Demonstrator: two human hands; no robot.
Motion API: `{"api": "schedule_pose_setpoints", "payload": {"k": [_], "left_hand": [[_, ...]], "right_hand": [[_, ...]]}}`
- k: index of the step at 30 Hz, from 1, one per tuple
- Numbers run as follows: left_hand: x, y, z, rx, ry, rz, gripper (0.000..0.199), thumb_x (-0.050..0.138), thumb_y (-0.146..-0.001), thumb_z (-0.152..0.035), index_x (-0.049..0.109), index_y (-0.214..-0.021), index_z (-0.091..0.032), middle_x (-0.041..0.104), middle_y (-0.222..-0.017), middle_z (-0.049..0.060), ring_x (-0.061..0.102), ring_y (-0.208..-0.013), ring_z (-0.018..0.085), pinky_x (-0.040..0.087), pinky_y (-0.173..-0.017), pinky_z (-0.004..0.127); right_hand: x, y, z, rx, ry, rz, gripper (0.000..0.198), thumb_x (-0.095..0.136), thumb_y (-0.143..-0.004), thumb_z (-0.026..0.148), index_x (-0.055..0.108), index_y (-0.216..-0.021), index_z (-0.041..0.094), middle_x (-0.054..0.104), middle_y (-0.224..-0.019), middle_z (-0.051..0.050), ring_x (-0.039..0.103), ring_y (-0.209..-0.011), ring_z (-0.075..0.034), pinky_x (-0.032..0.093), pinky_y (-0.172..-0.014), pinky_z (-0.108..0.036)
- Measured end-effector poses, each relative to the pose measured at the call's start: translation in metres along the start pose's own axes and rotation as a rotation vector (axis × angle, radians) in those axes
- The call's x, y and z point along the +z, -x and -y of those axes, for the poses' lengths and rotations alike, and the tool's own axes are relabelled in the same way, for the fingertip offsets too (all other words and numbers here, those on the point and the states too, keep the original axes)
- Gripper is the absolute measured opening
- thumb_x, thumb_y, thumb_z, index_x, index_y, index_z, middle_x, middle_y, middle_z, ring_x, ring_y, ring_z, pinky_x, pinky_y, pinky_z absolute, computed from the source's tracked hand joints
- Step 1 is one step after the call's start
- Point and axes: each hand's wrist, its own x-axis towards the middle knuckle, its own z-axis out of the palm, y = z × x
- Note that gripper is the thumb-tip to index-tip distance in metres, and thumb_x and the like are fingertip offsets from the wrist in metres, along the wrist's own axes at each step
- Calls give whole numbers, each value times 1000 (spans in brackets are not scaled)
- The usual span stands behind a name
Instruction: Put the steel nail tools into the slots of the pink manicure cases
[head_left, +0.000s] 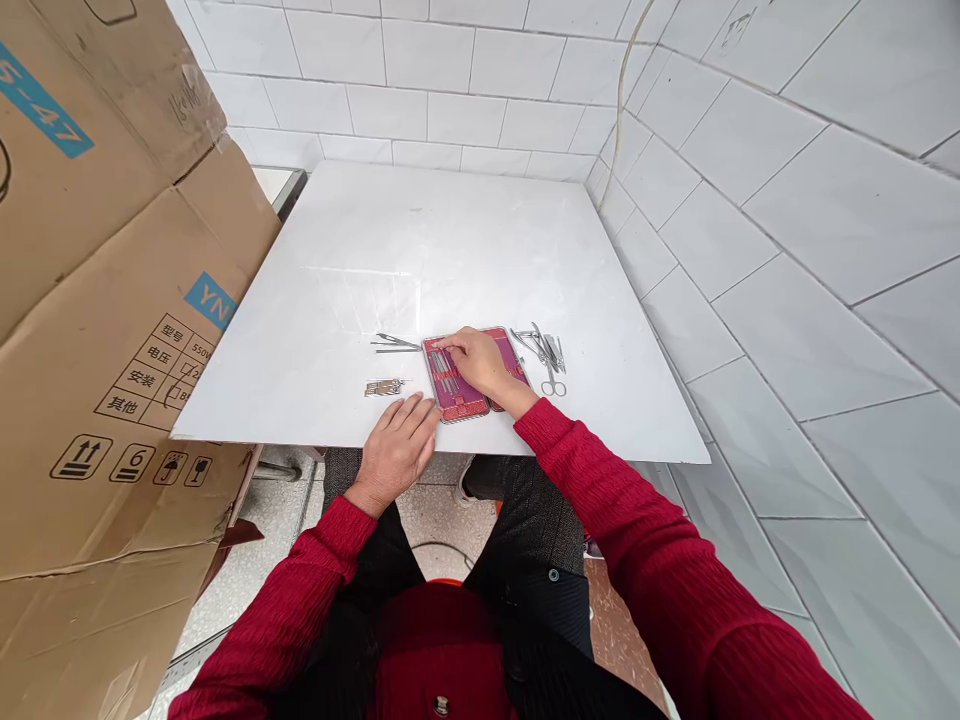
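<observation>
A manicure case (pixel 480 397) lies open on the white table, red along its edges and purple inside. Several slim metal tools (pixel 444 372) sit under straps in its left half. My right hand (pixel 480 360) reaches over the case from the right, fingers bent together at the upper left part; what they grip, if anything, is hidden. My left hand (pixel 401 440) lies flat at the table's front edge, fingers stretched out, fingertips by the case's lower left corner. Nail clippers (pixel 384 387) lie just beyond it. Left of the case are tweezers (pixel 396 341) and a thin metal rod (pixel 397 351).
Right of the case lie small scissors (pixel 553 378) and plier-like nippers (pixel 534 340), partly overlapping. A large cardboard box (pixel 112 300) stands along the table's left side. Tiled walls (pixel 427 60) border the white table (pixel 480 240) at the back and right, with a cable (pixel 621 100) in the corner.
</observation>
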Motion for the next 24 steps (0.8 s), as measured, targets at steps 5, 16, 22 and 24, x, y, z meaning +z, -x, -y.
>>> {"api": "schedule_pose_setpoints", "payload": {"k": [5, 16, 22, 24], "left_hand": [[1, 1, 0, -10, 21, 16, 41, 50, -101, -16, 59, -142, -17, 67, -140, 11, 57, -139, 28, 45, -116, 48], [2, 1, 1, -10, 37, 22, 48, 49, -101, -17, 54, -149, -20, 67, -140, 11, 56, -139, 28, 45, -116, 48], [1, 1, 0, -10, 20, 17, 43, 50, -101, -17, 58, -143, -19, 67, -139, 11, 57, -138, 28, 45, -116, 47], [1, 0, 0, -10, 21, 19, 42, 50, -101, -16, 59, -142, -19, 68, -138, 11, 57, -138, 28, 45, -115, 47]], "right_hand": [[-2, 3, 2, -16, 19, -26, 32, 53, -95, 10, 78, -113, 18, 74, -107, -9, 67, -98, -22, 51, -90, -35], [-24, 30, -14, -173, -212, 161, 29, 81, -76, 13, 77, -105, 18, 66, -100, -3, 55, -72, -13, 48, -70, -27], [-27, 32, -17, -223, -176, 220, 30, 81, -76, 11, 77, -105, 19, 65, -101, -3, 56, -75, -13, 48, -72, -27], [-25, 32, -16, -225, -179, 214, 30, 81, -76, 10, 77, -104, 18, 64, -100, -3, 56, -74, -13, 48, -72, -27]]}}
